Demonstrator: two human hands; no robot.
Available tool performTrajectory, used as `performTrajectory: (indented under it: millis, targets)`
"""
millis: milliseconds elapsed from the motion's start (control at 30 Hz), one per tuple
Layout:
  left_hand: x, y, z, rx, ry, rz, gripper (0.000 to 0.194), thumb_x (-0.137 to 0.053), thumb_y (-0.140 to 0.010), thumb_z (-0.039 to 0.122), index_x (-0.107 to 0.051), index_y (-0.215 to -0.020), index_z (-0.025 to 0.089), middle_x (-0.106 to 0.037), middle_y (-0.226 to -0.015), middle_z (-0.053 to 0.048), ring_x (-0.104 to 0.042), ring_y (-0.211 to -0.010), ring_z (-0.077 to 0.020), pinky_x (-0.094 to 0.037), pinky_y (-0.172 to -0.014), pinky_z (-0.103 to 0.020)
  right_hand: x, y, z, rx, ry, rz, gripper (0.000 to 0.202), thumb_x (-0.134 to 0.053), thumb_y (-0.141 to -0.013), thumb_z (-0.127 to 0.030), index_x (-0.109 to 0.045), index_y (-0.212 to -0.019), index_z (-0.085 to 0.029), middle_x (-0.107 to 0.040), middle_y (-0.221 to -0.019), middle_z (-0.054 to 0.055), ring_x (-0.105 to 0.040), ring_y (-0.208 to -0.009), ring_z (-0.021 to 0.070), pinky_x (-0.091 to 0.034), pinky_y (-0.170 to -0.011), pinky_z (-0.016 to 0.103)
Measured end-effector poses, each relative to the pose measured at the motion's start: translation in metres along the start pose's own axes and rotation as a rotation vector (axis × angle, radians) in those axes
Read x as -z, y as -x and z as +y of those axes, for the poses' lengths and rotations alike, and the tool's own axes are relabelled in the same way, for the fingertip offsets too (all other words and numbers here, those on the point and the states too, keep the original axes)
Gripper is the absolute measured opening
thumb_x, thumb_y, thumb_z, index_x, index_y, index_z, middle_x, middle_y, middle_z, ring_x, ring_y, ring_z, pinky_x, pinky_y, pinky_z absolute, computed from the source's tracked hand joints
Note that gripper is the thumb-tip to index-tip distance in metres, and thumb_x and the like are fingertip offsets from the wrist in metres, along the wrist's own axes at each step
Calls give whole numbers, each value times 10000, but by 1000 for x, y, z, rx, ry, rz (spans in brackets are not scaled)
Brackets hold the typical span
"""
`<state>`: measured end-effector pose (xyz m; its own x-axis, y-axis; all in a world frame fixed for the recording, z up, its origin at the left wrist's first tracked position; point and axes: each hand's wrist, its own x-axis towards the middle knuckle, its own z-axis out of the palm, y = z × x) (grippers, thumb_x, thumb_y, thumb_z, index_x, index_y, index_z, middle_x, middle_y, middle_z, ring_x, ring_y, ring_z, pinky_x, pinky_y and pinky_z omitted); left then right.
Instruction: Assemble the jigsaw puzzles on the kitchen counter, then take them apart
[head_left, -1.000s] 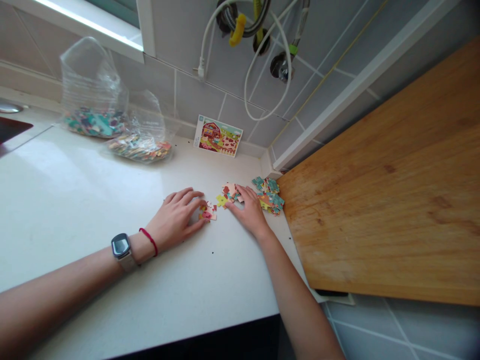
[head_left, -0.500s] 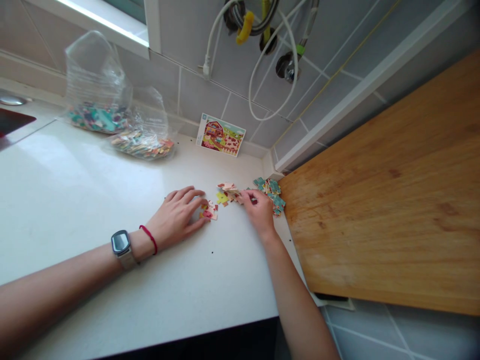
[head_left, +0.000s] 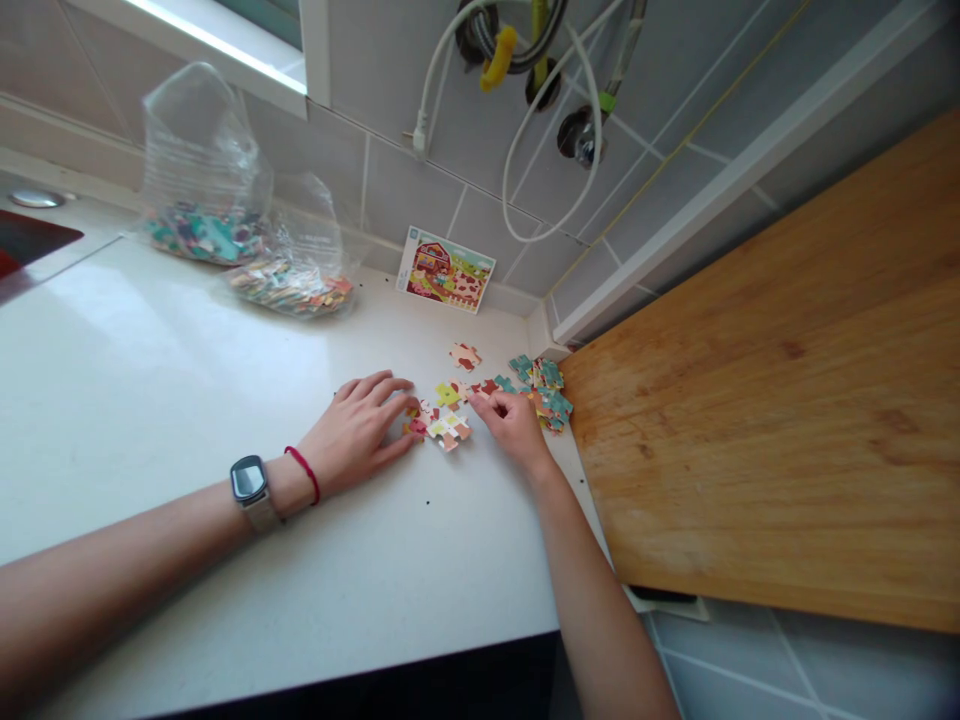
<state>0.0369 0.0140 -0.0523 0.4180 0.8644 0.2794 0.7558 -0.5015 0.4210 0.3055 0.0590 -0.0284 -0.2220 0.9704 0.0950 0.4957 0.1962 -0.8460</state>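
Observation:
My left hand [head_left: 367,425] lies on the white counter with fingers spread, holding nothing. Its fingertips reach a pink and red puzzle piece [head_left: 418,426]. My right hand [head_left: 510,425] is closed in a pinch over the loose puzzle pieces; whatever is between thumb and finger is hidden. Just left of those fingertips are a yellow-green puzzle piece [head_left: 448,395] and a pale white-and-yellow puzzle piece [head_left: 450,431], the latter slightly raised. A pink puzzle piece with brown patches [head_left: 466,356] lies apart, farther back. Behind my right hand sits a heap of teal puzzle pieces [head_left: 553,405].
A farm picture card [head_left: 446,270] leans on the tiled wall. Two clear bags of puzzle pieces, a larger bag [head_left: 206,215] and a smaller bag [head_left: 296,285], stand at back left. A wooden board [head_left: 772,400] borders the counter [head_left: 300,610] on the right. A white cable [head_left: 508,190] hangs above.
The pinkish pieces raised in my right hand are no longer there. A brown-patched piece now lies farther back and a white-and-yellow one lies nearer. My left hand has stayed put.

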Motion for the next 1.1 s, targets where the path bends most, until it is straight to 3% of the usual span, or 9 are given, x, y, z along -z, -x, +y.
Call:
performTrajectory:
  millis: [100,200,333,400,533,633,900,1033,1100]
  targets:
    - [0,0,-1,-3,-3,-3,368,-524,-1007,513,-663,-1231,256,-642,-1432,-105,-492,-1406,-380,-416,-1125,-595,0,-2,5,27,58,125,530,-623,-927,-548,-411,-562,-228,-378,-547,-59,-361,-560,119,-331,-570,272]
    - [-1,0,-1,2,16,9,359,-535,-1002,524,-671,-1220,272,-643,-1428,-98,-493,-1406,-375,-408,-1134,-591,1,-4,9,32,80,186,413,-630,-928,-510,-579,-646,-213,-535,-602,-29,-471,-598,143,-399,-589,274]
    - [-2,1,-1,6,28,23,360,-535,-1003,529,-675,-1222,281,-646,-1422,-94,-490,-1406,-366,-400,-1143,-582,-1,-2,9,114,139,104,242,-685,-913,-422,-751,-841,-201,-710,-830,38,-619,-729,177,-522,-707,300]
    - [-2,1,-1,6,25,21,366,-532,-1002,530,-673,-1231,282,-648,-1419,-94,-493,-1403,-365,-402,-1141,-580,-3,0,9,172,201,73,200,-704,-912,-384,-790,-958,-209,-732,-1003,75,-675,-900,205,-561,-844,330]
    - [-1,1,0,9,25,23,385,-527,-1001,532,-662,-1264,286,-653,-1416,-92,-501,-1394,-364,-410,-1134,-575,-2,1,16,155,460,114,352,-735,-906,-347,-765,-1232,-217,-662,-1368,137,-568,-1332,300,-429,-1179,468]
    - [-1,1,0,7,13,22,387,-517,-1007,533,-655,-1267,282,-649,-1424,-91,-499,-1399,-366,-414,-1127,-576,3,0,26,69,563,95,481,-739,-916,-397,-708,-1356,-206,-592,-1508,161,-483,-1448,347,-351,-1238,549]
    - [-2,0,-1,-5,-20,7,368,-511,-1017,536,-654,-1232,274,-641,-1436,-92,-493,-1411,-374,-422,-1118,-580,9,-5,25,124,494,81,379,-766,-904,-286,-757,-1274,-207,-739,-1327,134,-648,-1268,283,-463,-1156,461]
    - [-2,0,-1,-8,-30,1,379,-501,-1024,540,-653,-1237,266,-636,-1443,-95,-491,-1412,-376,-419,-1122,-585,8,-5,17,104,472,114,418,-779,-873,-223,-748,-1286,-171,-773,-1221,126,-680,-1171,272,-501,-1106,430]
    - [-3,0,-2,-5,-32,-1,383,-501,-1022,544,-654,-1236,265,-636,-1443,-94,-486,-1417,-379,-417,-1125,-587,7,-4,17,81,467,118,469,-791,-862,-240,-729,-1320,-158,-748,-1276,139,-663,-1216,276,-490,-1121,425]
